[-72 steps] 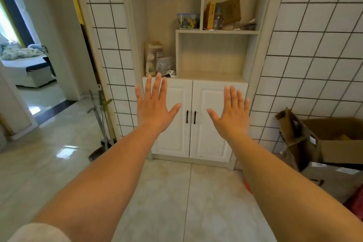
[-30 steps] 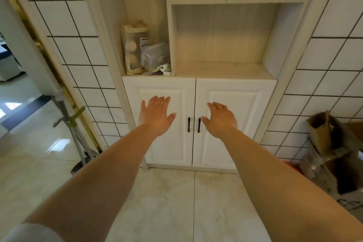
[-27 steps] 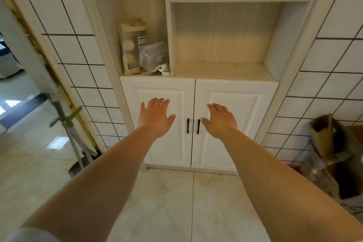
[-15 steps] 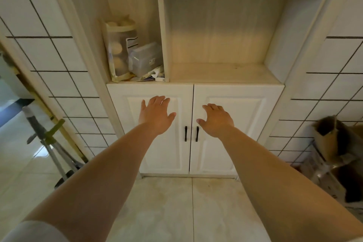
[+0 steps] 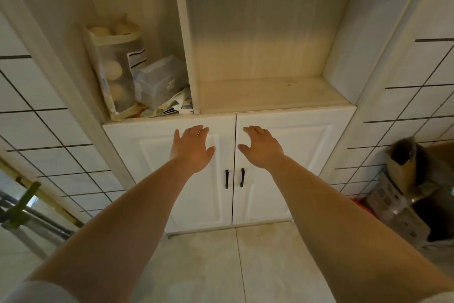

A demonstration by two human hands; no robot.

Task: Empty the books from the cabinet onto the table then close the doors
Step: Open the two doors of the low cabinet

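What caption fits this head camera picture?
Two open hands, left hand and right hand, reach toward the closed white cabinet doors.

I see a tall clear bag (image 5: 111, 69) of round things standing in the left nook, with a see-through plastic box (image 5: 159, 81) leaning beside it on some papers (image 5: 175, 106). A torn cardboard box (image 5: 407, 172) sits on the floor at the right. White tiles (image 5: 49, 130) cover the wall.

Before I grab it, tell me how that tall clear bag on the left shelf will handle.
The clear bag probably goes floppy: its thin film sags. It looks light, holding pale round pieces. It may tip, since it stands tall and leans beside the plastic box.
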